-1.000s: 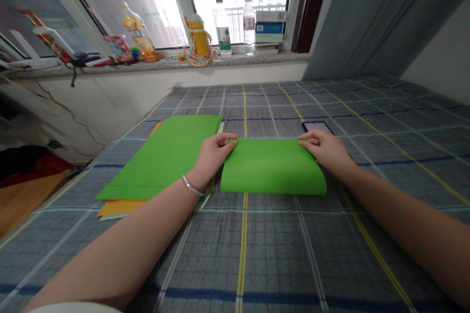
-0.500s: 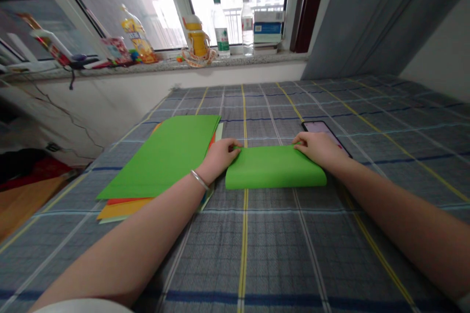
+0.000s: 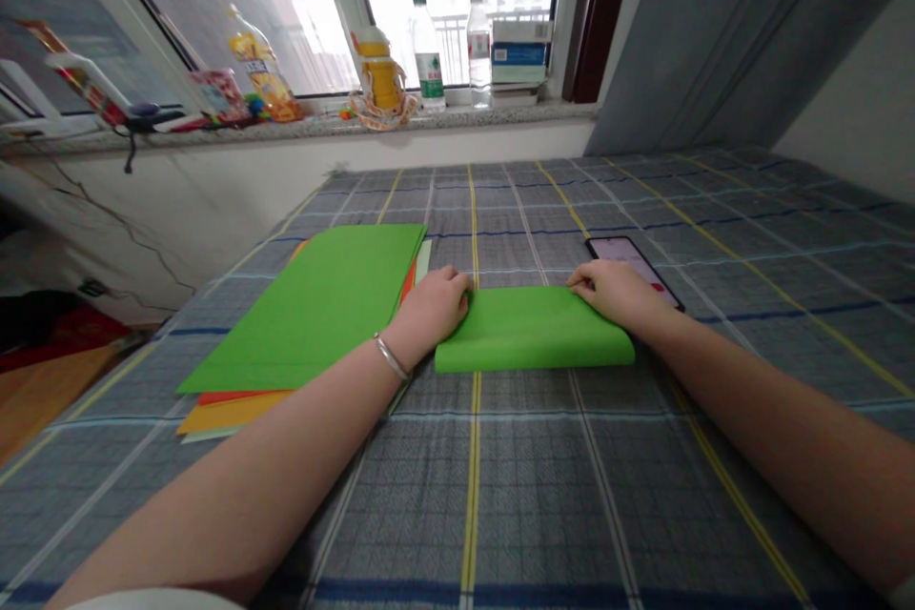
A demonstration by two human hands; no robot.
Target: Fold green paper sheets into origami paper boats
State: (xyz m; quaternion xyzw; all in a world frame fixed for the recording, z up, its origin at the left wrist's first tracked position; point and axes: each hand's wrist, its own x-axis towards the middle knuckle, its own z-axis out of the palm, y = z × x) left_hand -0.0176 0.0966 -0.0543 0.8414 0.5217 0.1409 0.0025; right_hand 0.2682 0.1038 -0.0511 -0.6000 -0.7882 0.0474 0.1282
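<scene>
A green sheet of paper (image 3: 533, 329) lies folded over on the checked bedsheet (image 3: 500, 477), its rounded fold towards me. My left hand (image 3: 433, 305) pinches its far left corner, fingers curled on the paper's edge. My right hand (image 3: 616, 291) presses down on the far right corner with bent fingers. A silver bracelet (image 3: 391, 357) circles my left wrist.
A stack of coloured paper (image 3: 315, 305), green on top with orange and red beneath, lies to the left. A phone (image 3: 640, 262) rests just beyond my right hand. Bottles (image 3: 427, 52) and a box (image 3: 519, 52) stand on the windowsill. The bed's left edge drops to the floor.
The folded green sheet has been pressed flatter and looks shorter front to back. Both hands have slid a little away from me along its far edge.
</scene>
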